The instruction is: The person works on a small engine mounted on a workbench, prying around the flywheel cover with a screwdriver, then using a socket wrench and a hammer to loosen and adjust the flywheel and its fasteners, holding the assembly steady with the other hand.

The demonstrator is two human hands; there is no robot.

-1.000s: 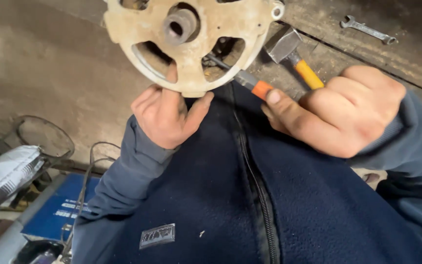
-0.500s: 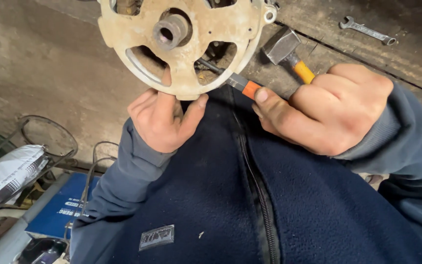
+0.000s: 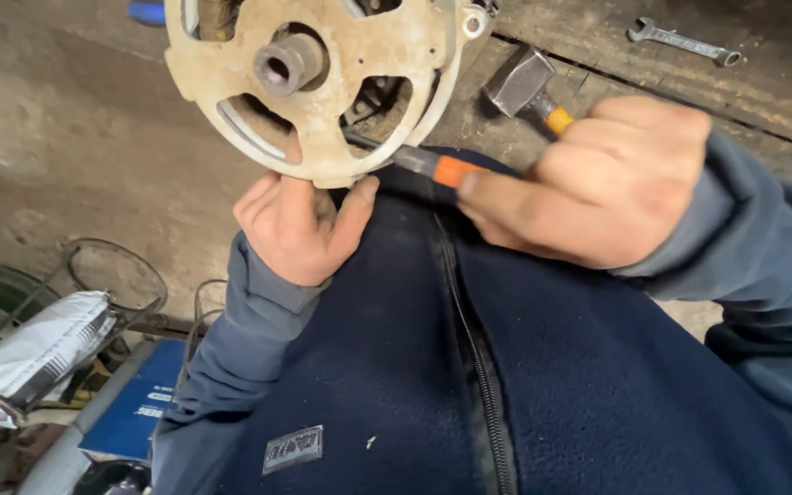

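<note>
Head view, looking down past my dark blue zip jacket (image 3: 506, 367) at both hands

1. Left hand (image 3: 300, 229): partly curled, palm up, fingers and thumb cupping the lower rim of the housing (image 3: 359, 92). I class it as gripping the housing from below, with the thumb against the rim at its right side.

2. Housing: a round, rusty cream-coloured cast part with large cut-out windows and a short shaft stub (image 3: 281, 64) sticking out of its centre toward the camera. It sits at the top of the view, above my chest, face tilted toward me. One mounting ear shows at its upper right edge.

3. Right hand (image 3: 598, 183): closed in a fist around the handle of a screwdriver (image 3: 433, 167). The orange collar and dark shank show just left of the knuckles; the shank enters the lower right window of the housing. The tip is hidden inside, so I cannot tell what it touches.

4. Floor (image 3: 75, 156): bare concrete. A hammer (image 3: 520, 84) with a steel head and an orange-yellow handle lies just right of the housing, its handle passing behind my right hand. A spanner (image 3: 685, 41) lies well apart, at top right.

5. Lower left: a silver bag (image 3: 38, 353), a wire ring (image 3: 116, 280) and a blue box (image 3: 139, 408), all clear of both hands
</note>
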